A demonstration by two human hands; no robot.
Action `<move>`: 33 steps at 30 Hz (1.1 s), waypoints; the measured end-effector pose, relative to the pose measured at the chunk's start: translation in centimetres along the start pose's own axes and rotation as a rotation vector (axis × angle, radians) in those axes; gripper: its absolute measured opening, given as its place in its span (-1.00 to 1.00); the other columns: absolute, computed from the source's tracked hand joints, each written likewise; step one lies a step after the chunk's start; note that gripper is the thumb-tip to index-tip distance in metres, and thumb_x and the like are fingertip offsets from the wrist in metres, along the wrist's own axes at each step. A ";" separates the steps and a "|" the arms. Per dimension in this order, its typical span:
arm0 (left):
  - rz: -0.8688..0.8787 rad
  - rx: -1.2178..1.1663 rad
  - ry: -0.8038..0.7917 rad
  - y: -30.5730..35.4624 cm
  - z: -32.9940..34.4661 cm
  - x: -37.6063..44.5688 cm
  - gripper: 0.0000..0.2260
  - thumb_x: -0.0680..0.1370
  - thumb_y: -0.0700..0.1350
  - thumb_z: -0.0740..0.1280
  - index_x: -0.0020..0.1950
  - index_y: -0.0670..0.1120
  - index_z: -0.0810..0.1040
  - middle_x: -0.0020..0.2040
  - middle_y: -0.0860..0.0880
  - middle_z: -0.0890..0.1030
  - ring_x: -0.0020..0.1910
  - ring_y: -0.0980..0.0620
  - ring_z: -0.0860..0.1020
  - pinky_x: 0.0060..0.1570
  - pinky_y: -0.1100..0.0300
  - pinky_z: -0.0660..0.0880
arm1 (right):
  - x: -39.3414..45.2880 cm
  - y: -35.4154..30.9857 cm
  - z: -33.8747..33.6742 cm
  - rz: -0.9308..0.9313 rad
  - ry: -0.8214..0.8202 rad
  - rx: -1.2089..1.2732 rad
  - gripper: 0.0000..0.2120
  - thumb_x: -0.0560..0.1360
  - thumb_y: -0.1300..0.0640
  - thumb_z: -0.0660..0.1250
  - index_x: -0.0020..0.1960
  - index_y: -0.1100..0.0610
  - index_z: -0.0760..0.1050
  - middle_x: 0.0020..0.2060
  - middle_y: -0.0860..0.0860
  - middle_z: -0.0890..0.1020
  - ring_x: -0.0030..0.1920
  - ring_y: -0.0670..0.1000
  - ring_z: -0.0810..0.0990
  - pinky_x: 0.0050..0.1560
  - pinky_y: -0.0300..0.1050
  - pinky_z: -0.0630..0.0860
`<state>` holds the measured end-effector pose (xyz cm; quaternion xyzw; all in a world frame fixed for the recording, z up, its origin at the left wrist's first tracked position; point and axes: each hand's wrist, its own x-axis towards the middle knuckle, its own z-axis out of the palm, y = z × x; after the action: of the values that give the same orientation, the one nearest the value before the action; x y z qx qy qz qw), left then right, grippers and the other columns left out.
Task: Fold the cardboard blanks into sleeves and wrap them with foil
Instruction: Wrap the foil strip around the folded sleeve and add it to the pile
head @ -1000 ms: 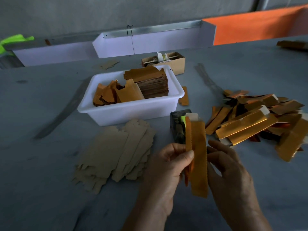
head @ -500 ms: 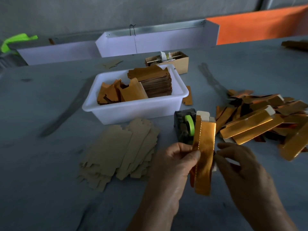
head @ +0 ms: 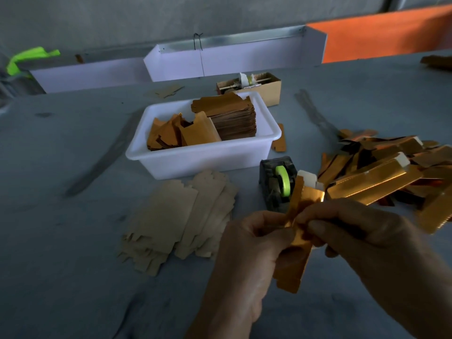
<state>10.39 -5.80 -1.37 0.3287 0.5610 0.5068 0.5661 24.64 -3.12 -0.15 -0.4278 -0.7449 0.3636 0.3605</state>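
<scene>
Progress looks like mid-batch, judging from the piles; a heap of finished foil-wrapped sleeves [head: 381,177] lies at about two o'clock from the hands, well apart from the raw stock; a fan of plain cardboard blanks [head: 181,221] lies flat on the grey table [head: 61,241] at nine o'clock, untouched; a white tub [head: 200,157] at eleven o'clock holds a tall stack of gold foil pieces [head: 232,118] and some loose ones, so plenty is left to do.

The sleeve in hand [head: 292,267] is held upright between both hands at the centre, its white cardboard end poking out at the top, its gold foil already round it; the left hand [head: 247,255] pinches its left edge with curled fingers and thumb; the right hand [head: 362,238] grips the right edge likewise, seemingly pressing the foil seam down; whether the seam is taped cannot be told.

A tape dispenser [head: 277,184] with a green roll stands just beyond the sleeve at twelve o'clock, likely needed next.
</scene>
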 end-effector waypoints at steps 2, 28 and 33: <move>-0.010 0.015 0.003 0.0 0.1 -0.1 -0.89 0.46 -0.30 0.40 -0.20 -0.13 0.69 -0.22 -0.11 0.71 -0.22 -0.02 0.69 -0.24 0.23 0.61 | 0.0 -0.3 0.2 -0.019 -0.010 -0.050 -0.71 0.23 -0.20 0.16 -0.16 -0.24 0.59 -0.21 -0.23 0.61 -0.16 -0.17 0.57 -0.25 -0.37 0.48; 0.149 0.008 0.162 -1.9 1.5 -0.5 -0.78 0.51 -0.24 0.34 -0.32 -0.08 0.64 -0.34 -0.11 0.68 -0.31 -0.03 0.68 -0.32 0.19 0.61 | 0.5 -1.0 1.2 0.125 0.078 -0.397 -0.73 0.40 0.05 0.41 -0.12 -0.10 0.29 -0.34 -0.10 0.56 -0.32 -0.19 0.53 -0.38 -0.35 0.42; 0.416 0.214 0.337 -3.3 2.1 -0.4 -0.86 0.49 -0.23 0.38 -0.24 -0.05 0.63 -0.31 -0.04 0.66 -0.30 0.03 0.65 -0.22 0.04 0.62 | 0.7 -0.8 1.2 0.187 0.118 -0.395 -0.67 0.34 0.00 0.45 -0.20 -0.12 0.26 -0.40 -0.12 0.54 -0.34 -0.18 0.53 -0.38 -0.25 0.45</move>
<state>13.11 -6.67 -4.01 0.4056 0.6180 0.5975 0.3108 23.01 -3.06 0.11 -0.5778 -0.7362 0.2169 0.2776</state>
